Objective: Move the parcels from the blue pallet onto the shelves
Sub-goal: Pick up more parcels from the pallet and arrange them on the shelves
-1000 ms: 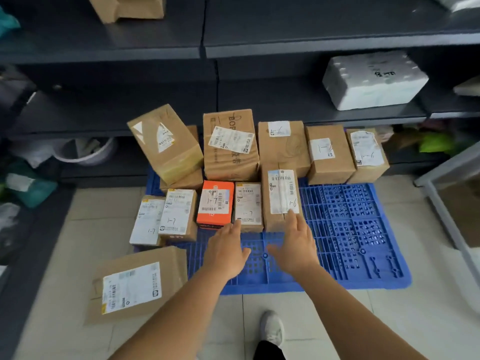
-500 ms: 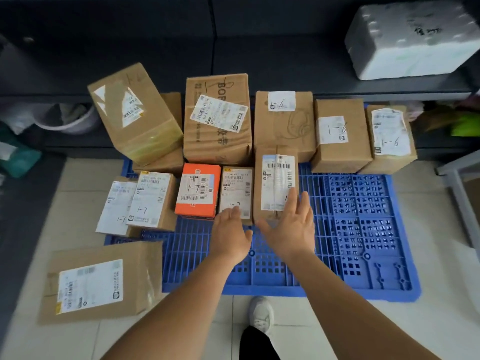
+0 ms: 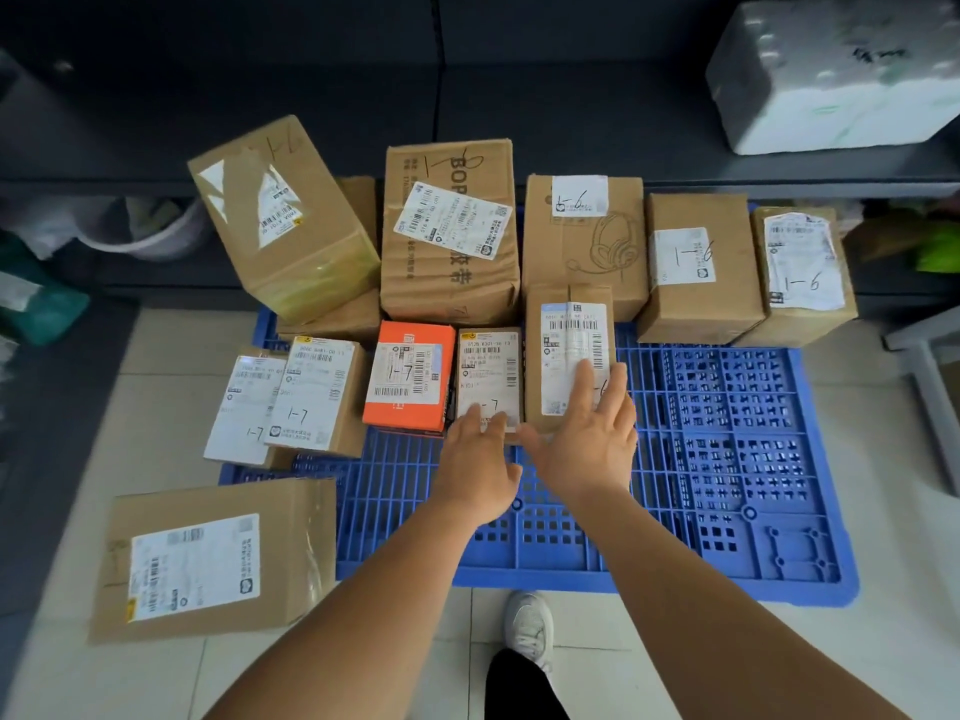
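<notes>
Reaching: hands (image 3: pixel 535 454) open over tall parcel (image 3: pixel 569 335) edge.

The floor (image 3: pixel 898 641) is laid with pale square tiles with thin dark joints, evenly lit by soft, diffuse light. A dark grey strip (image 3: pixel 47 459) runs along its left side. At the right edge stands a light grey metal frame (image 3: pixel 930 376), its leg slanting down to the tiles.
</notes>
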